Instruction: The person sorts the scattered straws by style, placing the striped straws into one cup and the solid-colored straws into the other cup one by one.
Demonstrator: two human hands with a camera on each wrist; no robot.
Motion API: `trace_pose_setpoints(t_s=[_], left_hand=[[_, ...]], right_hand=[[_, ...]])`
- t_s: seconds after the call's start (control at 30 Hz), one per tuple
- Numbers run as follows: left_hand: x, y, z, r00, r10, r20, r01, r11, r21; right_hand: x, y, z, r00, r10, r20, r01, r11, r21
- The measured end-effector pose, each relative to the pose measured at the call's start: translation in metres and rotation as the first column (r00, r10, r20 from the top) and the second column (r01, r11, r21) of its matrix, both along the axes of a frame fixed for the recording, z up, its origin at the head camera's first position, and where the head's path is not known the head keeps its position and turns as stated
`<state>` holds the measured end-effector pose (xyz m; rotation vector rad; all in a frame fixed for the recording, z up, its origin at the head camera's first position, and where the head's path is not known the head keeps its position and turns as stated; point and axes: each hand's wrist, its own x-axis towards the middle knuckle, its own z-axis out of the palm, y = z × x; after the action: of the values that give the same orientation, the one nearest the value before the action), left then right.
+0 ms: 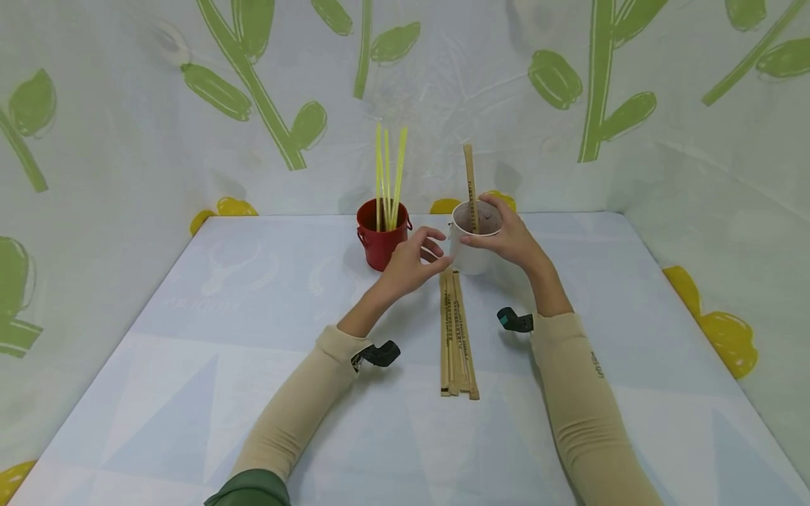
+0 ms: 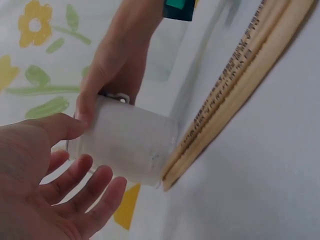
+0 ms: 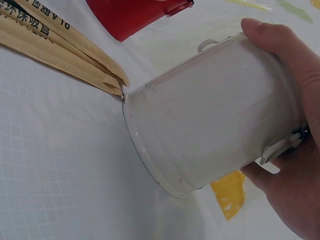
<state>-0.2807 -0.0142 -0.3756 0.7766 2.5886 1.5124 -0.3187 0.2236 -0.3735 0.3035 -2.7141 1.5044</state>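
A small white bucket [image 1: 471, 254] stands on the table with one paper-wrapped straw [image 1: 470, 184] upright in it. My right hand [image 1: 514, 239] grips the bucket by its rim, thumb on the near side and fingers round the far side. Just left of the bucket is my left hand [image 1: 414, 263], its fingers loosely bent and holding nothing. In the left wrist view its thumb [image 2: 67, 126] comes close to the white bucket's rim; whether they touch I cannot tell. Several more paper-wrapped straws [image 1: 457, 337] lie side by side in front of the bucket, their far ends close to its base.
A red bucket [image 1: 378, 247] with several thin yellow sticks [image 1: 387, 172] stands behind my left hand. Behind the table [image 1: 253, 302] hangs a pale sheet [image 1: 443, 84] with green leaves and yellow flowers. Black wrist cameras [image 1: 380, 353] stick out from both sleeves.
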Motion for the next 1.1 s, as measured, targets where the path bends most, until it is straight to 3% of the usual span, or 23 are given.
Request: trace_pose_setpoints(t_s=[0.27, 0.63, 0.9, 1.1], left_hand=[[0.0006, -0.0048, -0.0045, 0.999, 0.018, 0.028, -0.016, 0.998, -0.068], [0.0021, -0.0038, -0.0044, 0.994, 0.005, 0.106, 0.016, 0.980, -0.201], [0.0066, -0.0017, -0.0034, 0.984, -0.007, 0.180, 0.060, 0.955, -0.289], [0.0086, 0.0012, -0.0054, 0.973, -0.036, 0.228, 0.118, 0.926, -0.359]], right_hand=[[0.0001, -0.0001, -0.0009, 1.000, -0.006, 0.006, 0.006, 1.000, 0.008], [0.0010, -0.0005, 0.0017, 1.000, -0.001, -0.002, 0.001, 1.000, 0.007], [0.0008, -0.0004, 0.0010, 1.000, -0.004, -0.001, 0.004, 1.000, 0.015], [0.0012, -0.0003, 0.0020, 1.000, -0.004, 0.003, 0.004, 1.000, 0.012]])
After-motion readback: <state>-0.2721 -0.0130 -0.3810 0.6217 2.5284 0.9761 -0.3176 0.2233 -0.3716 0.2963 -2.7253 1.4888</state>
